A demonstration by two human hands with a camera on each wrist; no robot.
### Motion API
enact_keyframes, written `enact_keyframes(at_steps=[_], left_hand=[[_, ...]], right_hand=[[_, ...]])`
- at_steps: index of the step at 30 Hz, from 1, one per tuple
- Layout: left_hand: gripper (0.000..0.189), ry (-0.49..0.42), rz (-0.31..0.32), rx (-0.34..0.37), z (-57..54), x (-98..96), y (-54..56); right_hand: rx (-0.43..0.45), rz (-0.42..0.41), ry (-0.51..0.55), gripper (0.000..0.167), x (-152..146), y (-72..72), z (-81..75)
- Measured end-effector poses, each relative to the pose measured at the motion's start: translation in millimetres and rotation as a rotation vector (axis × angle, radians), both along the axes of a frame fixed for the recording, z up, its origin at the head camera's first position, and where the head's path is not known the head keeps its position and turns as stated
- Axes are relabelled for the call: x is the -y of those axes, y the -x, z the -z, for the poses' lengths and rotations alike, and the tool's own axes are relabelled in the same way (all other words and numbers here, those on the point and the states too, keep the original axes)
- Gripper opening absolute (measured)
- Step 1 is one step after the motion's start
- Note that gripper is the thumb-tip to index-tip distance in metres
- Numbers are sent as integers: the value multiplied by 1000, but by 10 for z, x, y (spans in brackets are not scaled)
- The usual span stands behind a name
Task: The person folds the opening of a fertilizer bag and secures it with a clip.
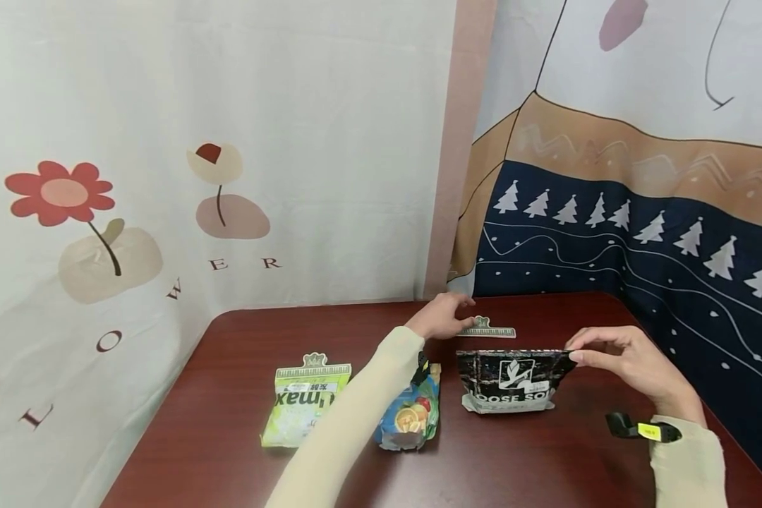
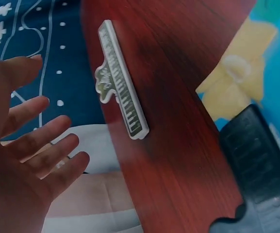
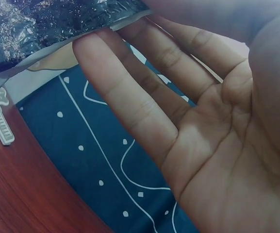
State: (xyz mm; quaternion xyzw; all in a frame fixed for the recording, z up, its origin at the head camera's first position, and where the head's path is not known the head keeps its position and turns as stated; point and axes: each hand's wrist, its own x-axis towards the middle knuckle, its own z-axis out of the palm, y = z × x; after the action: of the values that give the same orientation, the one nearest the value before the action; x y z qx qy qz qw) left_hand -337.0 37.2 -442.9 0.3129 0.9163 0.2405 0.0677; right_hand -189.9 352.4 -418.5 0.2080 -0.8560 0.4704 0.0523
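My left hand [image 1: 441, 316] reaches to the back of the table beside a pale bag clip [image 1: 487, 330] with a piano-key pattern. In the left wrist view its fingers are spread and apart from the clip [image 2: 123, 82]. At the right, my right hand [image 1: 635, 360] pinches the top right corner of a black foil bag [image 1: 511, 381] with white print, which stands upright. The right wrist view shows the bag's top edge [image 3: 47, 29] at the thumb and fingers of that hand [image 3: 203, 126].
A green bag [image 1: 298, 413] closed by a similar pale clip [image 1: 314, 367] lies at the left. Beside it, partly behind the left forearm, is a blue bag with fruit pictures [image 1: 413, 416] and a black clip [image 2: 256, 165] at its top. Printed curtains [image 1: 330, 141] hang behind the table [image 1: 241, 346].
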Motion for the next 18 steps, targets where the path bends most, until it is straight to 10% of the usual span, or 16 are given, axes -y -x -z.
enact_keyframes(at_steps=[18], left_hand=[[56,348,-10,-74,210,-257,151]], right_hand=[[-2,-15,19,12,4,9,15]])
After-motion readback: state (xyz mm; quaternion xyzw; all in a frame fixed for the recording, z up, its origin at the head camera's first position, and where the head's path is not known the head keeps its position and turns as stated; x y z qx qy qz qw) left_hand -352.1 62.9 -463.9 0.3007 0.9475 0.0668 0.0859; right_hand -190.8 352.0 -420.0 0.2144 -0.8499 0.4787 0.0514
